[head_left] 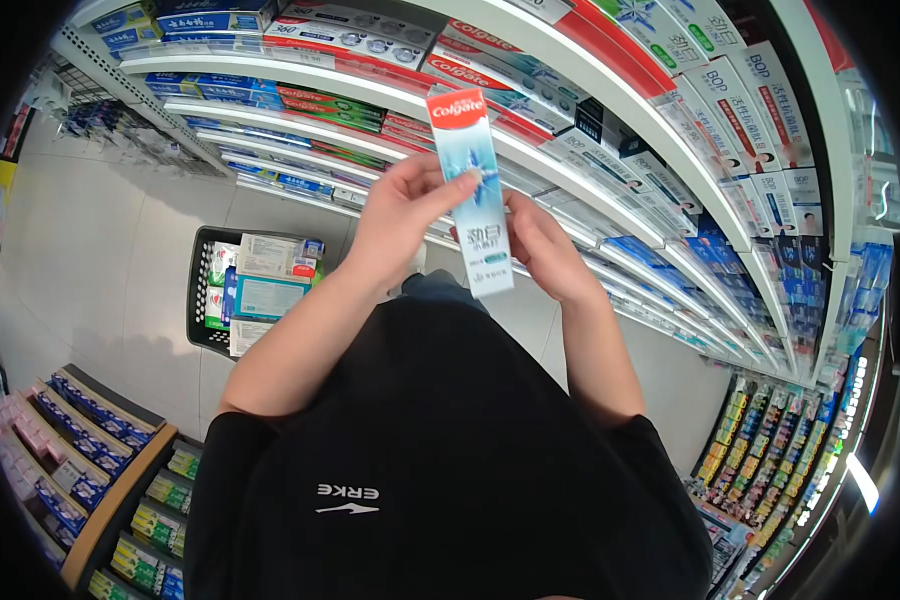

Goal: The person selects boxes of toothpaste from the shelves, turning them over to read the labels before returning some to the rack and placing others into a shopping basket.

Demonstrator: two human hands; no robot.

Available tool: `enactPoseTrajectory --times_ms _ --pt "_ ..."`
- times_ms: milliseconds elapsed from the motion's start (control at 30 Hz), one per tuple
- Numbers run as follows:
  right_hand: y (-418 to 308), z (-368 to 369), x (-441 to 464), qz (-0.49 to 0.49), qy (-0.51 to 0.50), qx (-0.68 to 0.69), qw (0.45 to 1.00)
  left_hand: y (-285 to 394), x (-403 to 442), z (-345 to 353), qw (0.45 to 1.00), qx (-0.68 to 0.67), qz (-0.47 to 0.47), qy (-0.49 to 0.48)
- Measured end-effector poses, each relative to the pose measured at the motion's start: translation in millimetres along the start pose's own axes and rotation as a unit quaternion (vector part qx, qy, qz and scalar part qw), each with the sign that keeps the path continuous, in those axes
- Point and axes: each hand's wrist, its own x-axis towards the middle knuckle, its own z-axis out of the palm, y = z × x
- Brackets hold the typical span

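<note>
A Colgate toothpaste box [484, 215], white and pale blue with a red top end, is held up lengthwise in front of the shelves. My left hand [402, 212] grips it from the left, thumb pressed on the printed front and fingers behind. From the other side my right hand [547, 250] holds the box's right edge, its fingers partly hidden behind the carton. Just beyond the box, shelf rows carry more Colgate cartons [460, 72].
On the floor at left stands a dark basket [196, 290] packed with boxes. White shelves [610, 240] of toothpaste curve across the front and right. Display racks stand at lower left [120, 500] and lower right [770, 440]. Tiled floor [120, 250] shows on the left.
</note>
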Motion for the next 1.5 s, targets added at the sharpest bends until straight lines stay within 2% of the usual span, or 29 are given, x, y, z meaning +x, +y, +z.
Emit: enactPoseTrajectory --times_ms 100,133,233,333,433,533,633,667,767,867,933,1033,1067,1167,1200,1267,1300,1333,1433,1500 --pt "-1 2 -3 -0.023 -0.022 -0.052 0.998 -3 6 -8 0.998 -0.030 0.037 0.046" --pt "-4 7 -3 -0.024 -0.006 -0.013 1.000 -2 5 -9 0.997 -0.048 0.019 0.052" --pt "2 4 -3 -0.003 -0.012 0.015 1.000 -12 4 -15 0.998 0.011 0.043 0.036" --pt "1 12 -14 0.028 -0.004 0.220 0.975 -14 2 -15 0.999 -0.039 0.022 0.018" --pt "21 -5 -5 0.007 -0.238 0.281 0.930 -13 -3 -18 0.978 -0.155 -0.024 -0.137" --pt "21 -1 -5 0.040 -0.233 0.197 0.951 -17 -6 -26 0.970 -0.171 -0.015 -0.172" --pt "23 13 -11 0.041 -0.015 0.192 0.981 -14 -9 -16 0.993 -0.121 0.004 0.002" --pt "22 11 -13 0.028 0.014 0.154 0.988 -12 -9 -14 0.994 -0.108 0.002 0.023" --pt "30 -2 -16 -0.083 -0.045 0.122 0.988 -10 -9 -12 0.994 -0.076 0.003 0.075" --pt "-3 11 -18 -0.041 -0.043 -0.122 0.991 -12 -10 -11 0.994 -0.042 -0.006 0.101" --pt "10 0 -16 -0.006 -0.054 -0.011 0.998 -6 -13 -9 0.994 -0.011 -0.028 0.109" --pt "11 6 -16 -0.010 -0.059 0.130 0.990 0 -17 -9 1.000 -0.003 -0.010 0.000" --pt "9 12 -16 -0.021 -0.059 0.172 0.983 -8 -16 -12 0.998 -0.001 0.027 -0.065" --pt "8 29 -19 -0.030 -0.068 0.204 0.976 -10 -19 -13 0.995 -0.023 -0.011 -0.096" --pt "6 35 -22 -0.025 -0.036 0.189 0.981 -12 -18 -15 0.995 -0.029 -0.002 -0.092" --pt "10 29 -19 -0.023 -0.049 0.049 0.997 -15 -15 -17 0.995 -0.041 0.014 -0.087" --pt "12 27 -18 -0.022 -0.055 -0.021 0.998 -14 -15 -19 0.993 -0.063 -0.012 -0.096" --pt "15 28 -17 -0.050 -0.047 -0.008 0.998 -11 -16 -22 0.990 -0.085 -0.039 -0.105" --pt "0 18 -18 -0.013 -0.055 -0.070 0.996 -12 -14 -36 0.982 -0.114 -0.079 -0.128" --pt "-2 13 -16 -0.043 0.000 -0.111 0.993 -20 -10 -47 0.972 -0.170 -0.094 -0.135"
